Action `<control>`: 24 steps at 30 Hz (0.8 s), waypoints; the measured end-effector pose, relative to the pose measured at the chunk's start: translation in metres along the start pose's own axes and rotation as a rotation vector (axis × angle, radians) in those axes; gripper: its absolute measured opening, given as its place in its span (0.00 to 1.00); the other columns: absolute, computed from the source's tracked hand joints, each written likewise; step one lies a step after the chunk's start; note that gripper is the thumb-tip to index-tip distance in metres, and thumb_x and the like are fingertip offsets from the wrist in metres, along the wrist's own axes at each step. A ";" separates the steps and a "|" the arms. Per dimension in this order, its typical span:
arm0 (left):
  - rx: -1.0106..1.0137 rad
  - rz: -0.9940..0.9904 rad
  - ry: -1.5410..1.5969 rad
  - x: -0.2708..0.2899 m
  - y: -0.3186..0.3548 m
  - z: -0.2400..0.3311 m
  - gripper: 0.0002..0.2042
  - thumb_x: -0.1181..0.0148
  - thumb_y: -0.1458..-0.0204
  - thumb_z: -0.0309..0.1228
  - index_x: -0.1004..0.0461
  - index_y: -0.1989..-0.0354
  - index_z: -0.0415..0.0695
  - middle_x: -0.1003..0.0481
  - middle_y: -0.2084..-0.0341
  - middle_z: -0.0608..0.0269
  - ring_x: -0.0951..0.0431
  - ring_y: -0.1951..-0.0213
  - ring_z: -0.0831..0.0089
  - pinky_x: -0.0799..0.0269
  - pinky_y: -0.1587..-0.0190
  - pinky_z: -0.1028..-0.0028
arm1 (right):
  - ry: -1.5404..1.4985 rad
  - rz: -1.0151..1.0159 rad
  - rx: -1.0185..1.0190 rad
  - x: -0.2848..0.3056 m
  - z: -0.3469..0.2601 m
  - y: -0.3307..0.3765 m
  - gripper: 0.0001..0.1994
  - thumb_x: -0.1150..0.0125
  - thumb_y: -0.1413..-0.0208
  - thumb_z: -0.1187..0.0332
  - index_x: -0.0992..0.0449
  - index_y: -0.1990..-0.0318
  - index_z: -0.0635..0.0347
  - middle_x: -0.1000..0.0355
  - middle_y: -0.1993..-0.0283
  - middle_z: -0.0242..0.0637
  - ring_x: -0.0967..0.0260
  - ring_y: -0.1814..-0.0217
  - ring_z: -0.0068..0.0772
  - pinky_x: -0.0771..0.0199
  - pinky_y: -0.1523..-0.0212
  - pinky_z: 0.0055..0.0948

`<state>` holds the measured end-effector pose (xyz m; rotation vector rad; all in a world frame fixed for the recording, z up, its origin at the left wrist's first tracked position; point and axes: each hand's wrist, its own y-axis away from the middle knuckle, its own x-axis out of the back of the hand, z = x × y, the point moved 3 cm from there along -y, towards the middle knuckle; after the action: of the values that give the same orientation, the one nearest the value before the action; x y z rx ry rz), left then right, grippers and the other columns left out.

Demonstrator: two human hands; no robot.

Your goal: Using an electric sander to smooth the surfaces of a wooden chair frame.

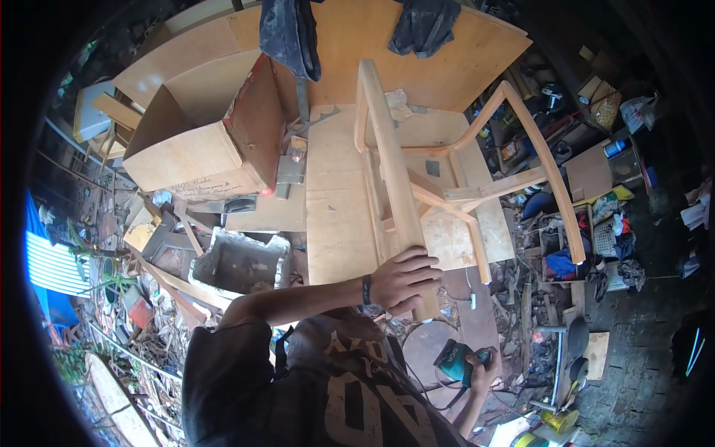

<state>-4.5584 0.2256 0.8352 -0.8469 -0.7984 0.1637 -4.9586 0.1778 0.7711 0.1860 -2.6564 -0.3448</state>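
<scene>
A bare wooden chair frame (398,171) lies tipped over on a plywood worktop (335,231), its legs and rails jutting toward me and to the right. My left hand (406,281) is wrapped over the near end of its thick front leg, with a dark band on the wrist. Lower down on the right, my right hand (482,366) grips a teal power sander (454,361) by its body. The sander is held away from the wood, beside my torso, and a dark cord runs from it.
A large open cardboard box (194,164) stands left of the worktop, with a grey rough-walled tub (242,261) nearer me. Dark cloths (426,28) hang over the upright plywood panel (350,52) behind. Scrap and clutter lie on both sides; a round board (428,346) sits below the sander.
</scene>
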 end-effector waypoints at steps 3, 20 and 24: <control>-0.357 -0.052 -0.048 -0.012 -0.007 -0.035 0.27 0.63 0.34 0.48 0.21 0.53 0.38 0.22 0.56 0.50 0.23 0.53 0.53 0.30 0.41 0.53 | 0.103 0.024 -0.022 -0.009 0.073 0.000 0.21 0.29 0.63 0.70 0.27 0.57 0.58 0.30 0.69 0.31 0.35 0.69 0.26 0.31 0.65 0.28; 0.097 -0.076 -0.158 0.115 -0.046 -0.262 0.13 0.53 0.39 0.32 0.22 0.57 0.40 0.23 0.56 0.53 0.29 0.43 0.52 0.38 0.35 0.54 | 0.397 0.048 -0.443 -0.054 0.213 0.146 0.35 0.22 0.72 0.61 0.26 0.49 0.56 0.24 0.60 0.50 0.25 0.57 0.58 0.27 0.53 0.50; 0.233 0.029 -0.253 0.142 -0.058 -0.378 0.12 0.50 0.42 0.30 0.22 0.56 0.41 0.23 0.54 0.52 0.30 0.41 0.56 0.41 0.33 0.56 | 0.456 0.039 -0.367 -0.069 0.212 0.138 0.29 0.23 0.66 0.65 0.27 0.52 0.56 0.25 0.64 0.42 0.28 0.63 0.42 0.26 0.57 0.42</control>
<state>-4.2077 0.0179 0.8075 -0.6238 -0.9831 0.3877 -5.0030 0.3675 0.5957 0.0820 -2.1043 -0.6796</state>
